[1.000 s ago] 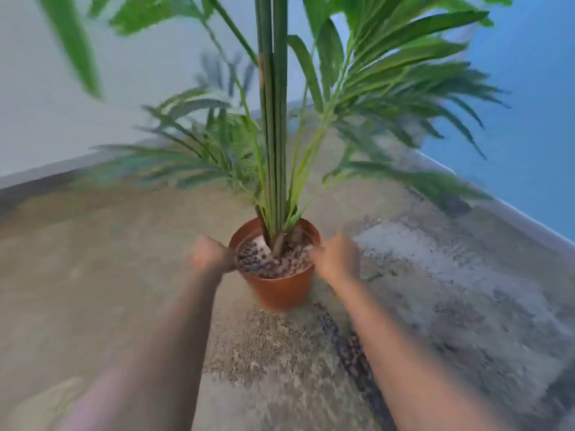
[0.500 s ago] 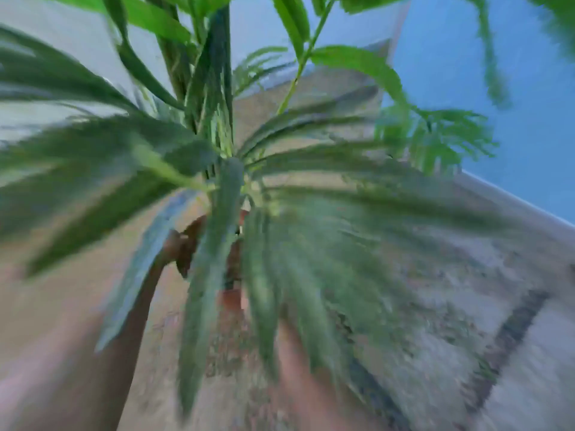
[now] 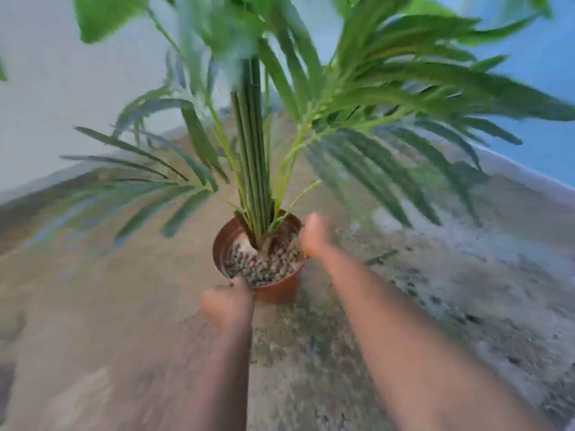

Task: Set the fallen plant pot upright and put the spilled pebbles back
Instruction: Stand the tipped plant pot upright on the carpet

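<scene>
A brown plant pot (image 3: pixel 280 290) stands upright on the floor, a little tilted, with a tall green palm (image 3: pixel 252 144) rising from it. Grey-brown pebbles (image 3: pixel 264 265) fill its top around a pale patch at the stem. My left hand (image 3: pixel 225 301) is closed against the pot's near-left rim. My right hand (image 3: pixel 314 234) is closed against the right rim. The picture is blurred, so the fingers are hard to make out.
The pot rests on a worn, mottled rug (image 3: pixel 404 290) over a tan floor (image 3: pixel 77 290). A white wall (image 3: pixel 62 104) runs behind on the left and a blue wall (image 3: pixel 544 144) on the right. Fronds spread wide over both hands.
The fronds that covered the view half a second ago have swung up. My left hand has shifted from the pot's left side to its near rim; my right hand stays at the right rim.
</scene>
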